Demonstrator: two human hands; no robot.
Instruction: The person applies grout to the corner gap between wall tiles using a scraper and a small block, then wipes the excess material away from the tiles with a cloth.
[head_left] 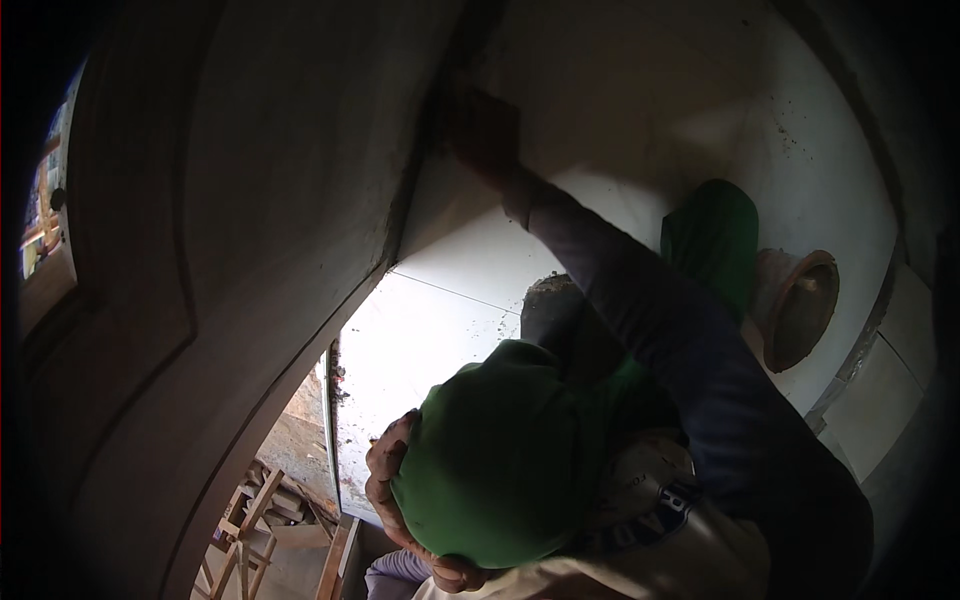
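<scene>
My right arm reaches far forward, and my right hand (485,135) is at the dark joint (425,150) where the white tiled floor (420,310) meets the large panel on the left. Deep shadow hides its fingers and anything they may hold. My left hand (395,480) rests on my bent, green-clothed left knee (500,450), with its fingers curved over the outer side and the thumb apart. My other green-clothed knee (715,235) shows beyond the right forearm. Between the knees, partly covered, is a dark grey object (550,305) with a crusted upper edge.
A brown, round-rimmed hollow vessel (800,310) lies tilted at the right. The big shaded panel (290,150) fills the left side. Crumbs litter the tiles near the floor edge. Wooden pieces (250,530) stand lower left, past that edge. Pale tiles (870,410) line the right.
</scene>
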